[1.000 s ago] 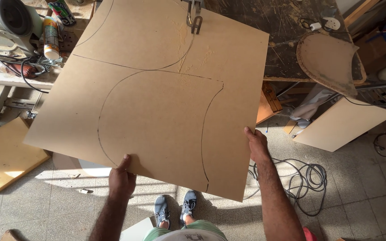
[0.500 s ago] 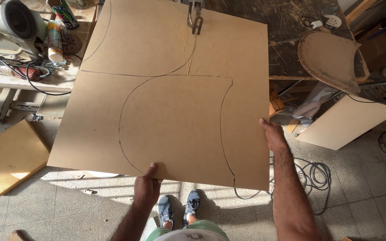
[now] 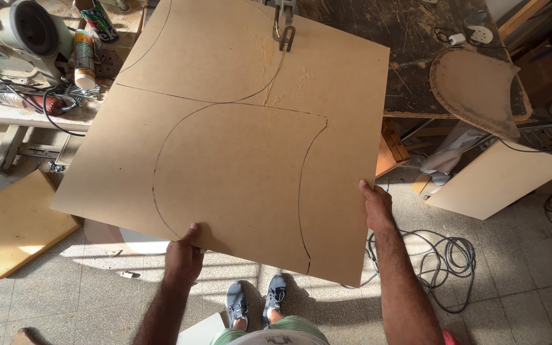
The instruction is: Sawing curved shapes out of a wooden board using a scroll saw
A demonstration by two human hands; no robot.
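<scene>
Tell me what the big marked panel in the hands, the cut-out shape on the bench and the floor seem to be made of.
Big panel: likely MDF or hardboard, a flat, matte tan sheet without grain, pencil lines drawn on it.
Cut-out shape on the bench: seemingly the same fibreboard, darker and dusty.
Floor: pale matte tiles, by the grid of joints.
Left hand and right hand grip the panel's edges.

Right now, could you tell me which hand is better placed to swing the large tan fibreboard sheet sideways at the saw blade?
Probably the right hand: it grips the tan fibreboard sheet at its side edge.
</scene>
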